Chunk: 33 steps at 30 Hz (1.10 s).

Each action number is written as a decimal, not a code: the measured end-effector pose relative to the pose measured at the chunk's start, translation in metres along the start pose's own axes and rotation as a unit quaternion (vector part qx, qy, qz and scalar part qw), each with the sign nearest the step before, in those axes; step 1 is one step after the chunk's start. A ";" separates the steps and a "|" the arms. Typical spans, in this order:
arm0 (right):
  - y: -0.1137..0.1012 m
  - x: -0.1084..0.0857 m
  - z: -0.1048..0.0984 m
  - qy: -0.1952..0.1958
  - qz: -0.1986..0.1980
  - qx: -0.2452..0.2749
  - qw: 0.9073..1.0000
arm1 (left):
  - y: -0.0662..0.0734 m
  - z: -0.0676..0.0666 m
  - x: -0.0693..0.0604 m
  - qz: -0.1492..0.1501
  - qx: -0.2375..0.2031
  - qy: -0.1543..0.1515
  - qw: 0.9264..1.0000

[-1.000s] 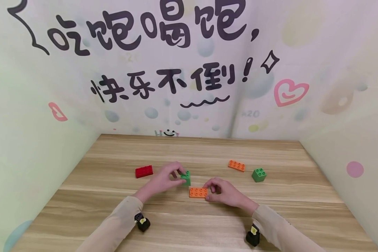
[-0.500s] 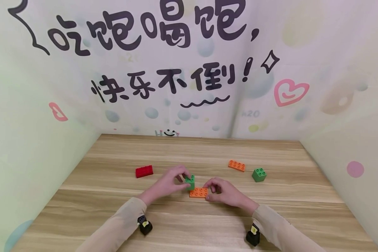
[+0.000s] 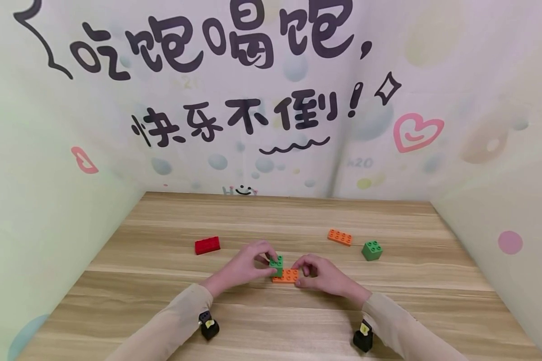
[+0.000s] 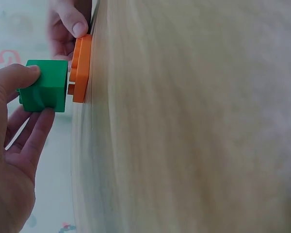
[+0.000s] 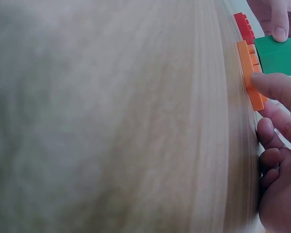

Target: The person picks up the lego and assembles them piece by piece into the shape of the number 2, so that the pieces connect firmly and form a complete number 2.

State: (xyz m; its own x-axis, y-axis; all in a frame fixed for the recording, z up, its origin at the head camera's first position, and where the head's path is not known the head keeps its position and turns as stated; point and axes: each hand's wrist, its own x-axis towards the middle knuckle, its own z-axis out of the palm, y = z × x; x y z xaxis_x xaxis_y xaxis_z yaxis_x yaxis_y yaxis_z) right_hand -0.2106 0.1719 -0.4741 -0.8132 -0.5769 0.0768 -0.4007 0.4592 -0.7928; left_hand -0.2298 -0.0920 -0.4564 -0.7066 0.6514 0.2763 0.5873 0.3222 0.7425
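My left hand (image 3: 248,264) pinches a green block (image 3: 276,265) between thumb and fingers, over the left end of an orange brick (image 3: 289,276) that lies flat on the table. In the left wrist view the green block (image 4: 46,86) is right beside the studs of the orange brick (image 4: 81,68), with a thin dark gap between them. The right hand (image 3: 327,277) holds the orange brick's right end with thumb and fingers. From the right wrist view, its thumb lies on the side of the orange brick (image 5: 247,73), and the green block (image 5: 276,56) sits close to the studs.
A red brick (image 3: 207,245) lies behind and left of the left hand. Back right on the wooden table (image 3: 271,215) are another orange brick (image 3: 340,237) and a second green block (image 3: 372,250). Printed curtains or walls (image 3: 289,173) stand behind and at both sides.
The left hand has moved the green block right and toward the near side, from behind the orange brick's left end to over it. The right hand has stayed in place on the orange brick.
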 end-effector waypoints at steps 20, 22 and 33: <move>0.005 0.003 0.000 0.003 0.000 0.004 1.000 | 0.006 0.001 0.003 -0.012 0.013 -0.019 1.000; 0.006 0.002 0.000 0.004 0.000 0.004 1.000 | 0.006 0.001 0.003 -0.014 0.013 -0.020 1.000; 0.005 0.002 0.001 0.003 0.011 0.005 1.000 | 0.010 0.003 0.002 -0.025 0.010 -0.032 0.999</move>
State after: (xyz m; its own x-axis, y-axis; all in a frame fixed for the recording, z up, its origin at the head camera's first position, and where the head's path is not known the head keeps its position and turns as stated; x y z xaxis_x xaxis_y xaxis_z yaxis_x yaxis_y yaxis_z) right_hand -0.2141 0.1722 -0.4790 -0.8238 -0.5634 0.0634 -0.3796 0.4650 -0.7998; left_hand -0.2246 -0.0854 -0.4501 -0.7088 0.6763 0.2004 0.5608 0.3679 0.7417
